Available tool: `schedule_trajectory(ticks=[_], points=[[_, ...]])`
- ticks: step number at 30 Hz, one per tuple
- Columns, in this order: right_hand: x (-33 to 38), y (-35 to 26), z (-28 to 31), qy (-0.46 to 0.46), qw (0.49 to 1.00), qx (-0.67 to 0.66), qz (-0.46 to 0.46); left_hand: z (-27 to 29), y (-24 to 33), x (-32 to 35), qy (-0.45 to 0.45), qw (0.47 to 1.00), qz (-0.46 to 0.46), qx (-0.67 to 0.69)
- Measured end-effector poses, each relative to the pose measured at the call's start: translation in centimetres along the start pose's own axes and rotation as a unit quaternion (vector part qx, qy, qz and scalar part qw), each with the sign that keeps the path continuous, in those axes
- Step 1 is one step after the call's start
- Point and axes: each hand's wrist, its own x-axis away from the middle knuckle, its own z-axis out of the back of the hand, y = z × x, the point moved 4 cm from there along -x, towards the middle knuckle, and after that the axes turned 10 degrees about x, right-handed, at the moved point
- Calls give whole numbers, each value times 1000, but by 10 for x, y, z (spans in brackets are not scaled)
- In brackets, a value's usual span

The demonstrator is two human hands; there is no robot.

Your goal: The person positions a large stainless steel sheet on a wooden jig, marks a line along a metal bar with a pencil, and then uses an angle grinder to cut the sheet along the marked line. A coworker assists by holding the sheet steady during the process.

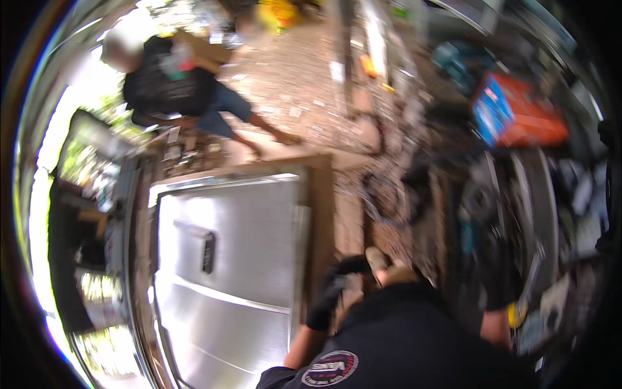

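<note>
My left hand (332,292), in a dark glove, is beside the right edge of a large silvery metal panel (253,246) with a black handle (208,252) on it. Its fingers point toward my feet and are smeared by motion, so I cannot make out a hold on anything. My right hand (497,272), also dark-gloved, reaches over the cluttered right side, among dark tools and metal lengths. Blur and dark surroundings hide its fingers. A small yellow object (516,315) is close to my right wrist.
A brown board edge (319,220) borders the panel. Coiled cable (385,198) lies on the littered ground ahead. An orange and blue box (515,111) sits at the far right among clutter. Another person (172,87) in a dark top and blue shorts is at the far left.
</note>
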Motion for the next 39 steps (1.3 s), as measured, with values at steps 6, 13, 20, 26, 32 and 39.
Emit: schedule_trajectory(ticks=[6, 13, 20, 26, 32, 39], points=[[-17, 12, -56, -29, 998, 46, -40, -74, -66, -50, -236, 953, 31, -188], [-51, 12, -65, -26, 997, -1, -71, -87, -138, -91, -306, 911, -76, -267], [-86, -5, -79, -5, 956, -270, -114, -124, -152, -104, -251, 898, 22, -360], [-138, -74, -96, -80, 771, -627, -71, -119, -209, -171, -183, 980, -50, -51], [-168, -164, -74, -230, 439, -868, -29, -77, -77, -137, -236, 945, 173, 143], [-171, -194, -138, -347, 325, -871, -128, -51, -84, -106, -286, 805, 203, 479]])
